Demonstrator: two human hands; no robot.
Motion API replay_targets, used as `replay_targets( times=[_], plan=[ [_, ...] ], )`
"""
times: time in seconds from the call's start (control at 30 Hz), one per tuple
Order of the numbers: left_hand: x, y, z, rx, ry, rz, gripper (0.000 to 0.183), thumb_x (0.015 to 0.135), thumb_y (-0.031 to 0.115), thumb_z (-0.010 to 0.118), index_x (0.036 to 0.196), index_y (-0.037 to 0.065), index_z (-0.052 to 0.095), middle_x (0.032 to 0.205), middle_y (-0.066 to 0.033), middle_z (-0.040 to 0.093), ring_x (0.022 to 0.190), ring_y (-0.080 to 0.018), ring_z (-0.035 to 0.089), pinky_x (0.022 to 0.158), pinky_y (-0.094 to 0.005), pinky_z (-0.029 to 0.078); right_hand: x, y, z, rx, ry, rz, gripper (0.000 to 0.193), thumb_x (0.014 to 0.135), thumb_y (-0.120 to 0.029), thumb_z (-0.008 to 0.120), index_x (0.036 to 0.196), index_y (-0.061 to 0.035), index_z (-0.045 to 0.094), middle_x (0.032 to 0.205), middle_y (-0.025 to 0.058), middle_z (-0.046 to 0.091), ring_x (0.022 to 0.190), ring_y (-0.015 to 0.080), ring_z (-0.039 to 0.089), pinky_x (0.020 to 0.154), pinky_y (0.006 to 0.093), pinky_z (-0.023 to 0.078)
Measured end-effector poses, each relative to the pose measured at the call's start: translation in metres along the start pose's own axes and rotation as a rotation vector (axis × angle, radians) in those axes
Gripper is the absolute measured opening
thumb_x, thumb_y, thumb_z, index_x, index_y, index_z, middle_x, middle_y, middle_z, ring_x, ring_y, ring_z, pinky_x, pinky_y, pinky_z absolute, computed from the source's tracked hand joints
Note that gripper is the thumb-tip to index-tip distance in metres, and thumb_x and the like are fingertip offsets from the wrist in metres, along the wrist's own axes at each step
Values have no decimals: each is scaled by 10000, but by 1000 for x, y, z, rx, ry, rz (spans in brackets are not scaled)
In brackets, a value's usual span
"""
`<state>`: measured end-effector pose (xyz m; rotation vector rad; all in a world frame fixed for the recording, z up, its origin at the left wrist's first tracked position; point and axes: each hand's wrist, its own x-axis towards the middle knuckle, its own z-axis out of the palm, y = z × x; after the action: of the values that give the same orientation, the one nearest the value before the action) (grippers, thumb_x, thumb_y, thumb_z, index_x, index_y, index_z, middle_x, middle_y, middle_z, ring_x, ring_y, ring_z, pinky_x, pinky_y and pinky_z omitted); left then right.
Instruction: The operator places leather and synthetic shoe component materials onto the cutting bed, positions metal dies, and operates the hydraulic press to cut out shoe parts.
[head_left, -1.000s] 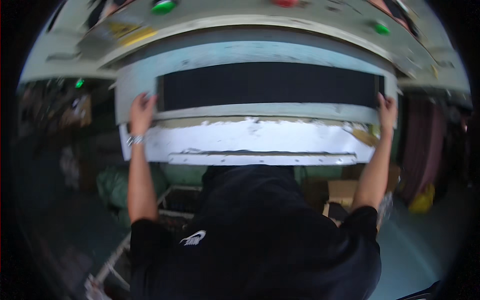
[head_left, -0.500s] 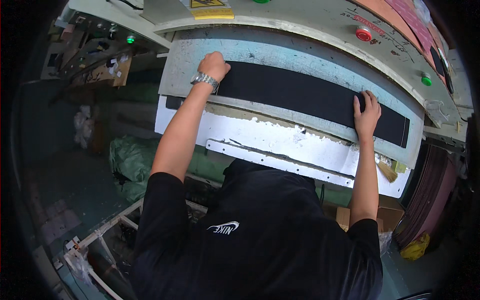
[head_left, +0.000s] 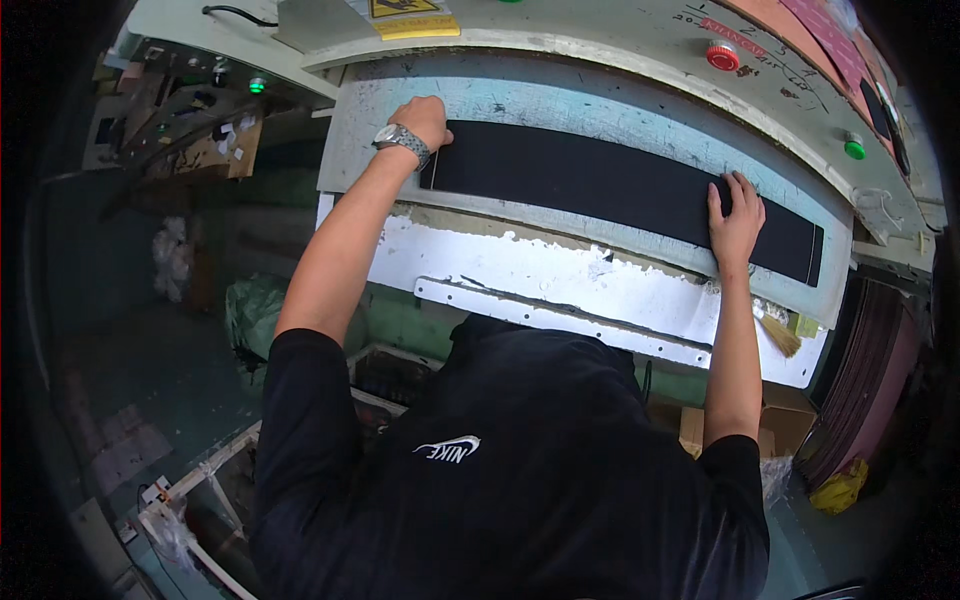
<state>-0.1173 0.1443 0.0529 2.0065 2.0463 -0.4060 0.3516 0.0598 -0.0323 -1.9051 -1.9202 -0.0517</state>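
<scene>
A long black strip of sheet material (head_left: 580, 175) lies across a worn pale-blue work surface (head_left: 380, 85) of a machine. My left hand (head_left: 422, 121), with a metal-band watch (head_left: 404, 142) on the wrist, is closed at the strip's far left corner. Its thumb touches the strip's edge, while the other fingers are curled and partly hidden. Toward the strip's right end, my right hand (head_left: 738, 222) lies on top with the fingers stretched out. A thin pale line crosses the strip near its right end.
A red push button (head_left: 722, 56) and a green button (head_left: 854, 150) sit on the machine front. Below the surface is a white ledge (head_left: 560, 275) with a straw brush (head_left: 779, 336). A green plastic bag (head_left: 255, 318) lies at left, a cardboard box (head_left: 788, 418) at lower right.
My left hand has moved slightly left, and more of the strip's left end shows beside the wrist. The right hand stays in the same place on the strip. The view has shifted a little.
</scene>
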Motion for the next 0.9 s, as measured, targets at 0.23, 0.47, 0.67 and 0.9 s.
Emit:
replay_targets(
  times=[0.23, 0.47, 0.67, 0.9],
  plan=[
    [14, 1, 29, 188, 128, 24, 281, 758, 225, 786, 932, 16, 717, 999, -234, 707, 957, -399, 689, 841, -465, 560, 2, -3, 2, 10, 22, -3, 379, 921, -343, 651, 1195, -81, 662, 1309, 108, 596, 1240, 277, 538, 1124, 455, 302],
    [16, -32, 14, 22, 74, -52, 172, 774, 140, 686, 890, 22, 730, 954, -216, 718, 914, -375, 703, 823, -436, 562, 0, -1, 3, 15, 50, 2, 364, 915, -342, 655, 1187, -101, 666, 1299, 96, 603, 1224, 266, 551, 1120, 456, 309],
    [-11, -39, 33, -453, 155, 86, 210, 776, 225, 753, 855, 32, 729, 863, -187, 721, 824, -359, 701, 778, -429, 553, 1, -4, 2, 5, 51, 18, 365, 916, -350, 650, 1187, -106, 669, 1294, 89, 605, 1219, 264, 555, 1120, 458, 313],
    [-4, -12, 21, -165, 105, -78, 188, 775, 176, 734, 906, 41, 740, 980, -224, 713, 949, -392, 689, 845, -463, 554, 0, -2, 3, 11, 54, 16, 364, 918, -352, 648, 1183, -103, 674, 1295, 89, 604, 1221, 267, 555, 1120, 456, 314]
  ],
)
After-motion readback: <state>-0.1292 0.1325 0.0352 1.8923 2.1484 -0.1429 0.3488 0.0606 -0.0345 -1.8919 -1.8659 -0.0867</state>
